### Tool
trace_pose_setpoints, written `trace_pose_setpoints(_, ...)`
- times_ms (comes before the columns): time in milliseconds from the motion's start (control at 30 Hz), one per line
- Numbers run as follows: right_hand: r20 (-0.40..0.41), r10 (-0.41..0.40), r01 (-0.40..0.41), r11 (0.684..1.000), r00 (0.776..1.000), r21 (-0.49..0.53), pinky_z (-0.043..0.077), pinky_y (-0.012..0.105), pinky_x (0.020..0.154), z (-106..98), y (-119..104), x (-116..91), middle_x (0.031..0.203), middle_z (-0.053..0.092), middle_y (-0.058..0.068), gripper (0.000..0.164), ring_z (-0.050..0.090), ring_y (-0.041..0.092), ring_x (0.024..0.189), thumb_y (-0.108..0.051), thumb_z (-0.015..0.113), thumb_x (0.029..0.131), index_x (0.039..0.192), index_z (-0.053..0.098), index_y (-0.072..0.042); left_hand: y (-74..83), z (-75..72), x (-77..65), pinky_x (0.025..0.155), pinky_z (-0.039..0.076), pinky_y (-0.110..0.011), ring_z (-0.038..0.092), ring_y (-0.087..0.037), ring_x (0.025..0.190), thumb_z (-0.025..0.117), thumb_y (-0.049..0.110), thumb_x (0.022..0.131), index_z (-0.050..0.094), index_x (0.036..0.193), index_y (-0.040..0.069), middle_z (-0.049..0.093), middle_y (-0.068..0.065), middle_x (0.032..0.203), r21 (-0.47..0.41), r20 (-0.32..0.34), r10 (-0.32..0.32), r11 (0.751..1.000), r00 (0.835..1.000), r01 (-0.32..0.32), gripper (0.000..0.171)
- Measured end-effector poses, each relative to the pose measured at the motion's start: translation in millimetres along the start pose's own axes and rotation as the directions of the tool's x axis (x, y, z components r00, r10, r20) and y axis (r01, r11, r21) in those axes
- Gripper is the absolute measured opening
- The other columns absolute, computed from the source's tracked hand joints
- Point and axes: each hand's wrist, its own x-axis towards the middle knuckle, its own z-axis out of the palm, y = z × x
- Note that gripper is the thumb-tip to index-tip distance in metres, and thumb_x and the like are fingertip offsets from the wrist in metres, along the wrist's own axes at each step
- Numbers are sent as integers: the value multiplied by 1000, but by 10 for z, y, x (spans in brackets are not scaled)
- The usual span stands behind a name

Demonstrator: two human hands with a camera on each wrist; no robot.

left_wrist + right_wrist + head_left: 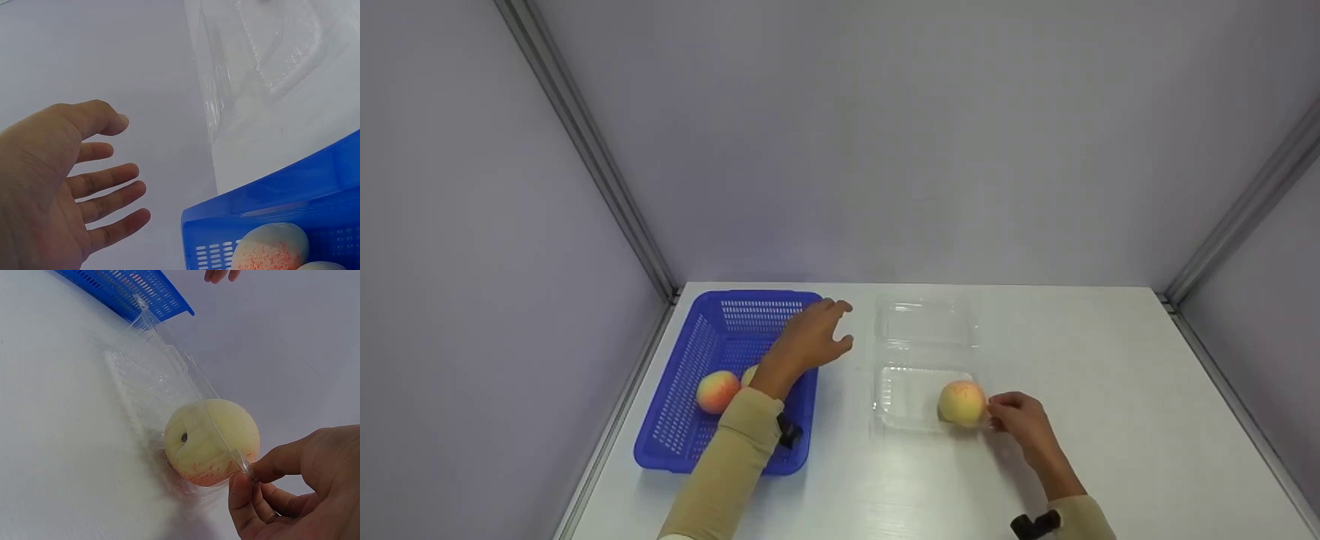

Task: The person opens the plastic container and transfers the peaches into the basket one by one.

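Observation:
A clear plastic clamshell box [911, 397] lies unfolded on the white table, its lid [928, 324] toward the back wall. One yellow-and-pink peach [962, 403] sits in the right part of the box's near half. My right hand [1024, 421] pinches the box's right edge beside that peach, thumb against fingers [281, 464]. Over the right rim of the blue basket [660, 420] hovers my left hand [810, 334], fingers spread and holding nothing. Inside the basket are a red-yellow peach [718, 391] and a second peach [749, 375], partly hidden by my left arm.
Grey walls [922, 150] enclose the table [1095, 375] at the back and sides, with metal rails at the corners. The basket stands to the left of the box, a strip of table between them. Black wrist cameras [789, 431] are strapped to both sleeves.

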Motion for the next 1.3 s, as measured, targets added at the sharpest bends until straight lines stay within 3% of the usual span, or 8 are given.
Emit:
trace_pose_setpoints(333,-5,3,-3,1000,1000,-9,59,27,73,17,-14,-10,100,68,11,29,65,13,81,-10,65,101,120,62,13,78,50,-10,103,59,-48,69,-31,117,69,28,101,59,146,9,69,-14,132,-7,-2,30,1000,1000,-30,50)
trace_pose_setpoints(800,-10,24,-25,1000,1000,-17,58,26,72,28,-30,-21,101,68,12,30,65,14,82,-8,64,100,121,61,13,198,103,-5,106,58,-44,67,-27,123,68,33,102,57,149,13,68,-10,137,-24,42,2,1000,999,-1,52)
trace_pose_setpoints(1067,-5,-1,1,1000,1000,-8,59,27,74,22,-18,-22,99,68,10,29,65,14,81,-9,65,101,120,62,13,251,149,-19,104,59,-45,67,-29,121,68,30,102,58,148,12,69,-12,133,-28,31,29,999,999,-28,50)
trace_pose_setpoints(1300,-11,-22,22,1000,1000,-7,59,28,73,25,7,-26,96,70,10,29,66,15,80,-9,65,101,120,63,13,307,200,-41,107,57,-46,66,-28,125,68,32,102,58,149,13,68,-10,137,-49,41,15,999,999,-13,51)
